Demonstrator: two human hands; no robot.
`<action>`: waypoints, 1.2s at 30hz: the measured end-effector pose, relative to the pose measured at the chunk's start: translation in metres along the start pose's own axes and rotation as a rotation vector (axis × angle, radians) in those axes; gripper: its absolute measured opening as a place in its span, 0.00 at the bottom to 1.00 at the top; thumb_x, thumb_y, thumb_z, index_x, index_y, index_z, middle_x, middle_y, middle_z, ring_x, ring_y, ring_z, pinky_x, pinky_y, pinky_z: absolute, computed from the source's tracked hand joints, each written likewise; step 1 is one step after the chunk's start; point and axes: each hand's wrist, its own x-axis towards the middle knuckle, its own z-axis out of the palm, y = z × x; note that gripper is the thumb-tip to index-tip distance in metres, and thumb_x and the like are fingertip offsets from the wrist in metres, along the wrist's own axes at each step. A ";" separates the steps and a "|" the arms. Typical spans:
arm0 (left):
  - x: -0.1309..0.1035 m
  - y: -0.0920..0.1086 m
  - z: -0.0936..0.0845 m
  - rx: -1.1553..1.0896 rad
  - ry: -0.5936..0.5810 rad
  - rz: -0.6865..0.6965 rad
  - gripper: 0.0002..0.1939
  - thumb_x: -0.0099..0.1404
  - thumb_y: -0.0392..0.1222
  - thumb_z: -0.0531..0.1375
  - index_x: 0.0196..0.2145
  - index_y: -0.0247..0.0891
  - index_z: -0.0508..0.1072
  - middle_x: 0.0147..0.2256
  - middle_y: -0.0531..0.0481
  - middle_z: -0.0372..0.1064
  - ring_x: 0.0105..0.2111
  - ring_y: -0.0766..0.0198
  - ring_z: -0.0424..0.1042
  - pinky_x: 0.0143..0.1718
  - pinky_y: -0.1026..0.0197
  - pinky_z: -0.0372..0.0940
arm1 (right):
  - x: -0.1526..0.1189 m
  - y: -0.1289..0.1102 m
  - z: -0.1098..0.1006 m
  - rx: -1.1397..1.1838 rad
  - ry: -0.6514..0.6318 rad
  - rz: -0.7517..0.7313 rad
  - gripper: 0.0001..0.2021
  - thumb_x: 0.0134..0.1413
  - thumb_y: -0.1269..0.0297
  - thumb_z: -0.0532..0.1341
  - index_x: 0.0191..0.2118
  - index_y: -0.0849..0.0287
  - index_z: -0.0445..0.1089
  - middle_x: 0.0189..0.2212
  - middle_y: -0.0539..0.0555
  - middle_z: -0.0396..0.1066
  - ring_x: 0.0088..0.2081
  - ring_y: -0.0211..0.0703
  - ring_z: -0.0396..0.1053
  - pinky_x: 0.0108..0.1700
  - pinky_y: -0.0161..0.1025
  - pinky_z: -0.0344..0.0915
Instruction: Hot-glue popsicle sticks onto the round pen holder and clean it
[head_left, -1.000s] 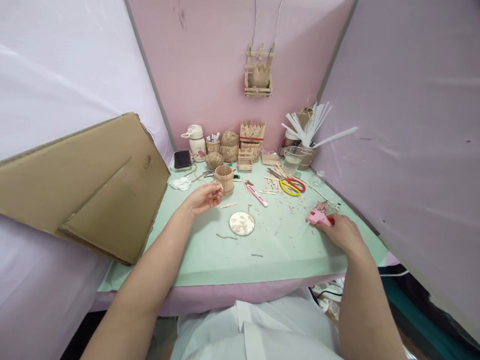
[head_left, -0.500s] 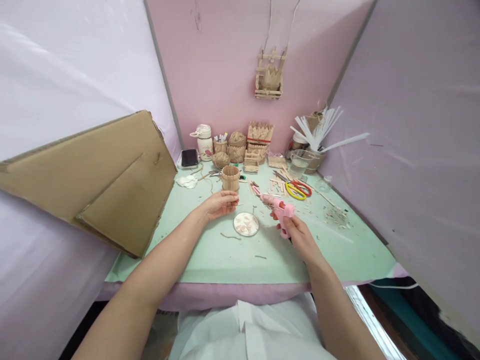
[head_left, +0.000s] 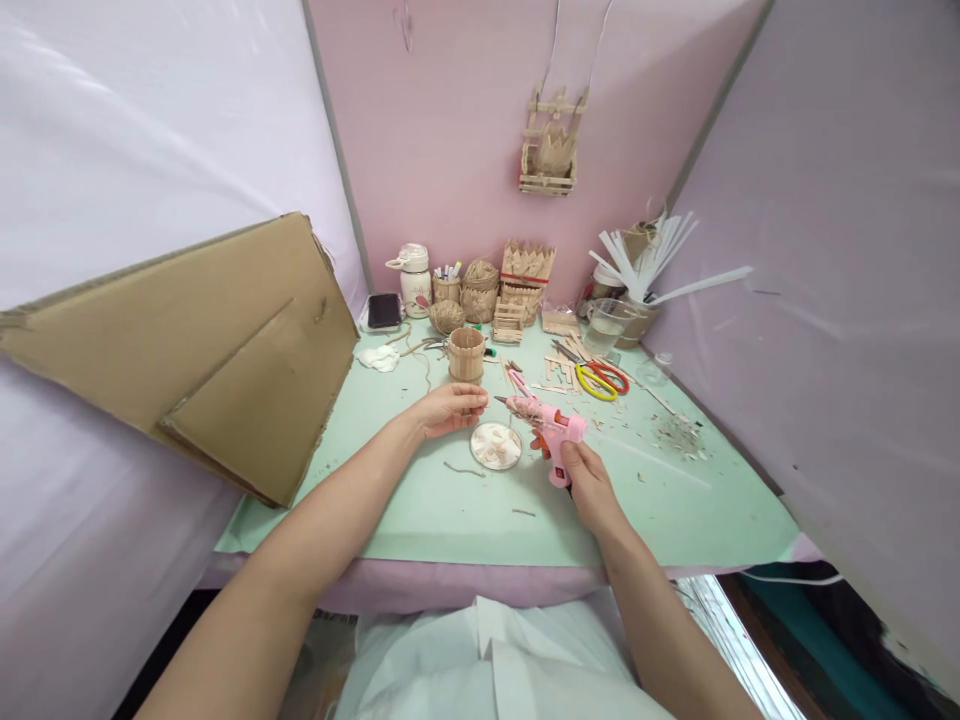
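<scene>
The right hand (head_left: 589, 478) wraps around the pink glue gun (head_left: 553, 428), its nozzle (head_left: 501, 400) just beside the left hand (head_left: 452, 409), whose fingertips close together on a tiny piece (head_left: 487, 402) — too small to identify. Beyond that pinch stands a wooden cup (head_left: 466, 360); nearer — a round dish (head_left: 496, 467).

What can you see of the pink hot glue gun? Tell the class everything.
The hot glue gun looks plastic, its pink body marked with orange-red details and brownish mottling toward the front. The right hand grips its handle, holding it above the green tabletop. Its thin dark nozzle points toward the left hand, with a gap between.
</scene>
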 end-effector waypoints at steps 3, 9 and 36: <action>0.000 0.000 0.001 -0.001 0.005 -0.009 0.16 0.44 0.39 0.71 0.30 0.31 0.72 0.27 0.51 0.67 0.26 0.73 0.65 0.30 0.66 0.60 | 0.000 0.001 0.001 0.008 -0.002 -0.001 0.25 0.56 0.43 0.50 0.36 0.59 0.72 0.34 0.56 0.71 0.34 0.43 0.65 0.30 0.36 0.59; 0.001 -0.001 -0.001 0.013 -0.001 -0.019 0.15 0.45 0.39 0.71 0.30 0.32 0.73 0.27 0.52 0.68 0.26 0.73 0.66 0.31 0.66 0.61 | 0.001 0.001 0.003 0.029 0.014 0.011 0.25 0.55 0.41 0.51 0.35 0.59 0.71 0.34 0.56 0.72 0.35 0.44 0.66 0.31 0.36 0.59; 0.000 0.000 0.001 0.031 -0.008 -0.011 0.16 0.44 0.40 0.71 0.30 0.32 0.73 0.26 0.51 0.67 0.27 0.72 0.65 0.31 0.66 0.62 | 0.000 0.000 0.002 -0.011 0.009 0.002 0.25 0.57 0.42 0.49 0.35 0.58 0.71 0.35 0.55 0.72 0.37 0.44 0.67 0.33 0.36 0.60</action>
